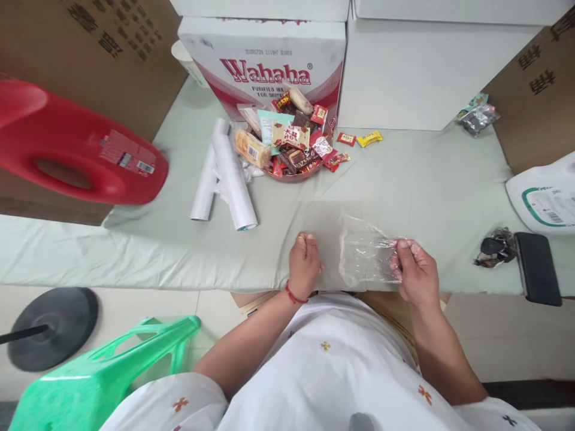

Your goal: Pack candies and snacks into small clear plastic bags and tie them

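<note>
At the near edge of the table [426,179], a clear bag [363,257] lies flat on the pale green cover, directly in front of the person. Right hand [415,272]: closed, thumb and fingers pinching the right edge of the bag. Left hand [305,263]: curled into a fist, resting on the table just beside the left edge of the bag; no contact with the bag is visible, and nothing shows inside the fist. Further back, near the table centre, a round tray [294,173] carries a heap of wrapped snacks. Two white rolls [229,179] lie just left of the tray. A Wahaha box [265,66] stands behind the tray. A red jug [76,149] lies on its side at far left. Keys [494,246] and a black phone [536,266] lie side by side at far right, well apart from the bag.
</note>
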The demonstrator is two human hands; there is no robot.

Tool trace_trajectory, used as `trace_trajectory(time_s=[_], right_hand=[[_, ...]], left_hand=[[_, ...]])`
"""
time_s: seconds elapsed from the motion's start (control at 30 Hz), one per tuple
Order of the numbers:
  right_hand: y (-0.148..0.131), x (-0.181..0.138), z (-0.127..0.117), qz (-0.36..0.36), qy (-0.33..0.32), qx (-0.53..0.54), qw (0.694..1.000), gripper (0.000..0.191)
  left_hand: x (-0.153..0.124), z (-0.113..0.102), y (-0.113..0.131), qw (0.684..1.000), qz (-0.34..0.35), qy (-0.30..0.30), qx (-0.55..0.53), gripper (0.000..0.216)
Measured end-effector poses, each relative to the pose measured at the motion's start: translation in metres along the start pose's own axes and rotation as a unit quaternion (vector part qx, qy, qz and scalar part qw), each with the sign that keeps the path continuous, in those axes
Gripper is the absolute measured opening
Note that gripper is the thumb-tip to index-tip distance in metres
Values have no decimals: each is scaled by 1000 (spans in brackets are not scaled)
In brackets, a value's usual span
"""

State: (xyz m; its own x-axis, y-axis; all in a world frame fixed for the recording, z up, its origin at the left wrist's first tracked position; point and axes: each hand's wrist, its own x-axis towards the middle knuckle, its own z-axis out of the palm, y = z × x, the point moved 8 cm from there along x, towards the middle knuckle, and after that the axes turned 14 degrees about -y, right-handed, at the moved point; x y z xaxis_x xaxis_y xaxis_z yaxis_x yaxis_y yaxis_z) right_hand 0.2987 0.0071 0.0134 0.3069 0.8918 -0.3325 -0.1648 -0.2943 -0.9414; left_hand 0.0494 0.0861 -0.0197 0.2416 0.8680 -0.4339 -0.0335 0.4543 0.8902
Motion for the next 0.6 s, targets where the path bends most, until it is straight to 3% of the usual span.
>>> trace_trajectory(time_s=[0.07, 0.2, 0.27, 0.33, 0.4, 0.5, 0.6], right_hand=[[-1, 2, -5, 10, -1, 17, 1000, 44], [12, 4, 3, 77, -32, 92, 992, 47], [18, 2, 9, 103, -39, 124, 986, 48], [22, 0, 12, 114, -40, 144, 982, 48], [23, -1, 11, 119, -35, 158, 980, 49], [24, -2, 6, 123, -27, 171, 977, 51], [25, -2, 3, 118, -20, 177, 977, 50]], left_hand=[[1, -3, 0, 999, -19, -29, 8, 44], [-1, 16, -2, 983, -112, -147, -24, 35], [4, 24, 0, 976, -132, -170, -28, 28], [18, 24, 11, 982, -97, -156, 39, 21], [35, 21, 30, 977, -21, -115, 178, 17], [55, 26, 51, 928, 58, -68, 362, 20], [66, 38, 51, 903, 55, -88, 417, 15]])
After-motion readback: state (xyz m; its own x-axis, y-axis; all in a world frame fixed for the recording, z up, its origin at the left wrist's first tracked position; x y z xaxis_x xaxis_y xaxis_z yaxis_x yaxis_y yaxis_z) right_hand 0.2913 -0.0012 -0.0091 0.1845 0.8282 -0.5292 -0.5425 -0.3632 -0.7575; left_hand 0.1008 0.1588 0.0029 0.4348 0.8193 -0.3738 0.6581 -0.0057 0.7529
